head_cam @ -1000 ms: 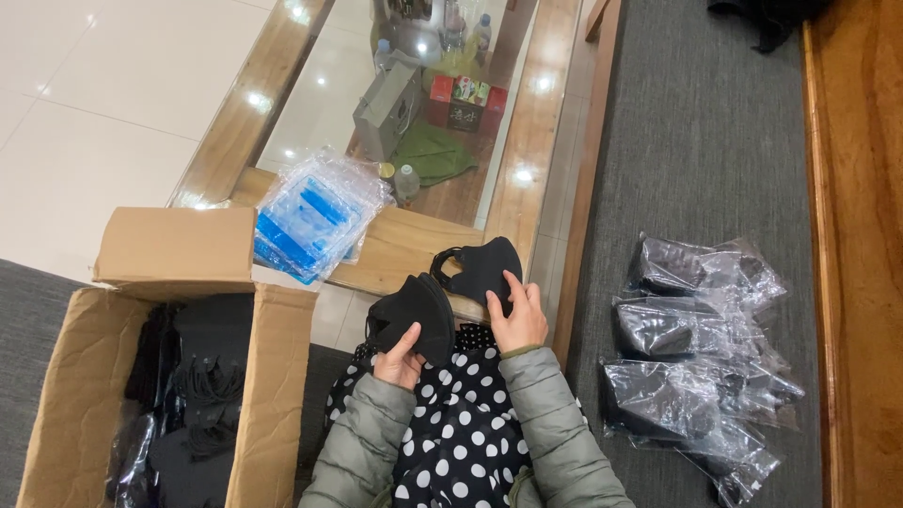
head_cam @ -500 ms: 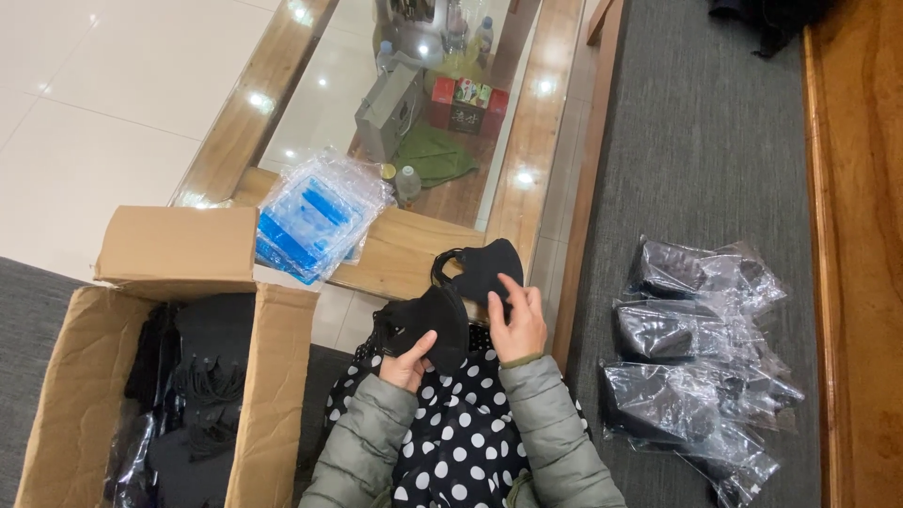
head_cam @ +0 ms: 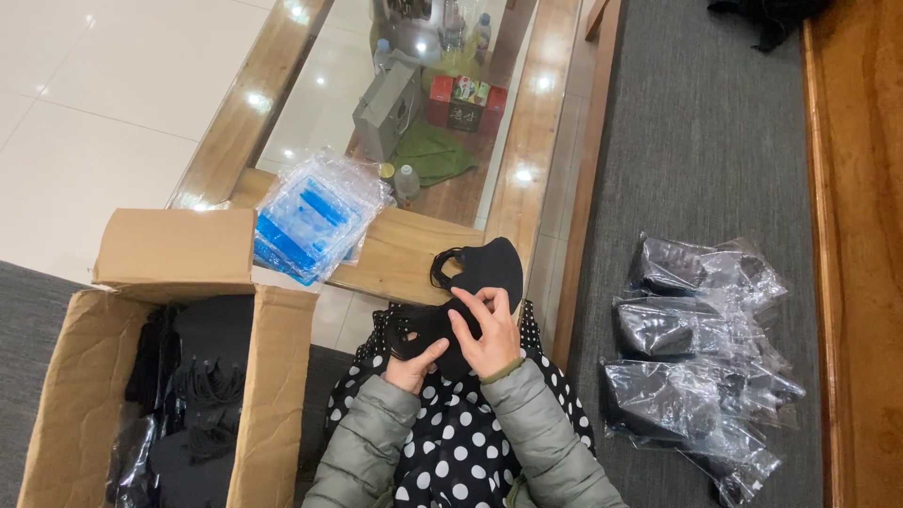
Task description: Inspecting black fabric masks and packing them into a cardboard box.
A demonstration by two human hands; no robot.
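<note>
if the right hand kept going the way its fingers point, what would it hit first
The right hand points up and slightly left, fingers on the black masks it holds. Past them, the wooden table edge probably comes first, though depth is unclear from above.

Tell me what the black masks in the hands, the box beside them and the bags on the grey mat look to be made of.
The black masks: soft matte fabric, probably non-woven; they bend in the left hand and right hand.
The box: plain brown cardboard, with dull folded flaps.
The bags: thin clear plastic film, glossy and crinkled, with dark contents showing through.
</note>
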